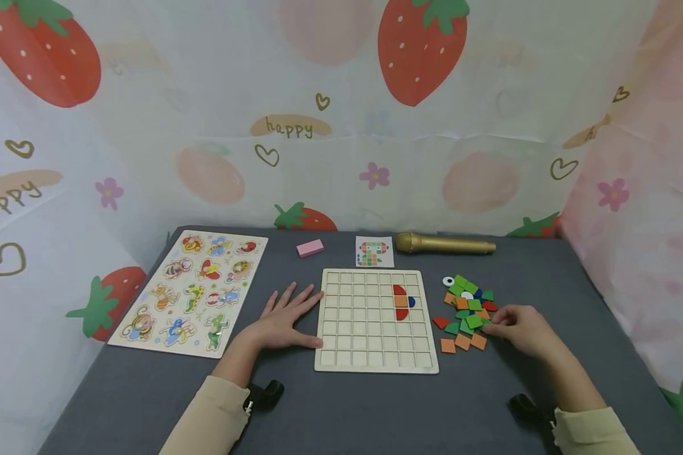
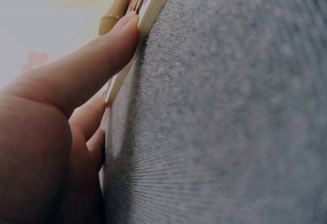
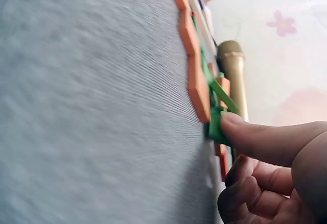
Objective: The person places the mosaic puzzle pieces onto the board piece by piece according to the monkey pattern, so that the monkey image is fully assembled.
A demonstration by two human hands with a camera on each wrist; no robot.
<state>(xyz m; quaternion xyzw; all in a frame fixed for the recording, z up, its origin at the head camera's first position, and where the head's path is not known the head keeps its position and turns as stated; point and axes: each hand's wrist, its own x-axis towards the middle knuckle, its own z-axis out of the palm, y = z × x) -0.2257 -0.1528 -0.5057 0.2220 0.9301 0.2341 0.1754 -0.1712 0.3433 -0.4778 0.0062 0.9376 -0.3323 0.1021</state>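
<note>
A pale grid board (image 1: 347, 361) lies in the middle of the table. My left hand (image 1: 279, 325) is spread at its left side, thumb and fingertips touching the edge. On the board's right half sit two red rounded pieces (image 1: 401, 314), an orange square (image 1: 401, 301) and a blue half-round piece (image 1: 412, 302). To the right of the board is a pile of coloured tiles (image 1: 461, 314), mostly green and orange. At the pile's right side, my right hand (image 1: 523, 330) pinches a green tile (image 3: 216, 129) between thumb and fingers, the other fingers curled beneath.
A board with cartoon insects (image 1: 190, 291) lies at the left. Along the back are a pink block (image 1: 310, 248), a small pattern card (image 1: 374, 260) and a gold microphone (image 1: 449, 244). Several orange squares (image 1: 463, 342) lie at the pile's near side. A printed curtain (image 1: 341, 177) stands behind the table.
</note>
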